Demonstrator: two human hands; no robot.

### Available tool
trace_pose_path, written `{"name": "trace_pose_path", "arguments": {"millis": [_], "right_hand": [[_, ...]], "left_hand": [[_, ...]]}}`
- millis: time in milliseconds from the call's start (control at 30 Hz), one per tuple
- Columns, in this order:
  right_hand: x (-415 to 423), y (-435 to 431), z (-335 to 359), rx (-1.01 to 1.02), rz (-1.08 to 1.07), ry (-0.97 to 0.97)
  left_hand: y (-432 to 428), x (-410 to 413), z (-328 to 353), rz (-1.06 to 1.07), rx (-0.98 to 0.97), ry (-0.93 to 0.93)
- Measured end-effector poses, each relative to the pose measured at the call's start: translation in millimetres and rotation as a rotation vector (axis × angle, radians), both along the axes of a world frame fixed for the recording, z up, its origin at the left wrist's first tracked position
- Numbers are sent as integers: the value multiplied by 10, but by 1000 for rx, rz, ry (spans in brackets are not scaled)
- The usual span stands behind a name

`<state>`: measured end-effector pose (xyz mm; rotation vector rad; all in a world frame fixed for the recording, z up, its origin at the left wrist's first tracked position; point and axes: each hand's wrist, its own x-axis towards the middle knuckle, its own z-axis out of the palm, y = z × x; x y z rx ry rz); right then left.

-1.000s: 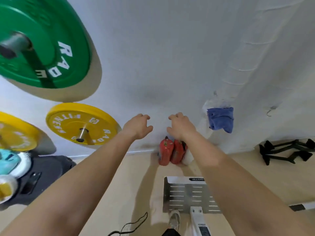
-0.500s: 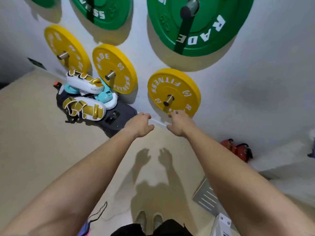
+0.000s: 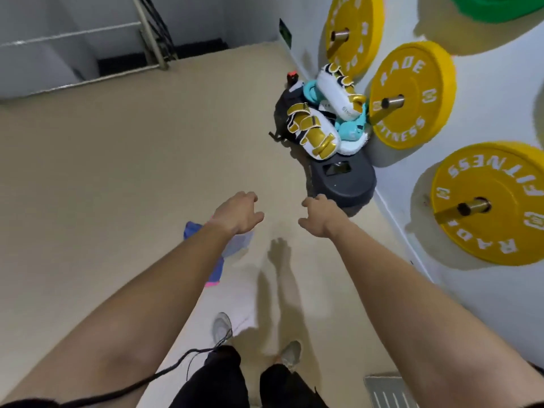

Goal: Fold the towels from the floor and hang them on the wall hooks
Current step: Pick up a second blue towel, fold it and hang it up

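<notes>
A heap of towels (image 3: 235,245) lies on the beige floor just under my left forearm: pale blue on top, darker blue and a pink edge below. Most of the heap is hidden by the arm. My left hand (image 3: 237,213) hovers above the heap's far end with loosely curled fingers and holds nothing. My right hand (image 3: 319,214) is stretched out beside it, a little to the right, also empty with relaxed fingers. No wall hook is in view.
Yellow weight plates (image 3: 412,95) hang on pegs along the white wall at right. A pile of white-gold pads (image 3: 312,131) and a dark base (image 3: 344,181) sit against the wall ahead. A stair railing (image 3: 150,30) is far left. My feet (image 3: 290,353) stand below.
The view has swung left and down from the wall with the hung blue towel to the floor. The towel heap has come into sight under my left arm. Both hands stay empty.
</notes>
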<state>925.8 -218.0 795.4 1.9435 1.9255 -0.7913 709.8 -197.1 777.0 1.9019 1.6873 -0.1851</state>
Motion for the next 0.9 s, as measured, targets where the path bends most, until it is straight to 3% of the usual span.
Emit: {"name": "trace_pose_path", "arguments": {"millis": [267,500,700,900], "right_hand": [[-1893,492,-334,-7,157,45],[-3358,837,-1164,-73,243,89],[-3987,1191,-2615,-127,289,40],[-4159,1564,-4738,-167,250,20]], "left_hand": [[126,-1914,-321,239,6,-30],[258,-3394,-1106,348,-70,6],[467,-4140,-2470,379,-141,29],[764,-4427,-4467,403,-153,43]]}}
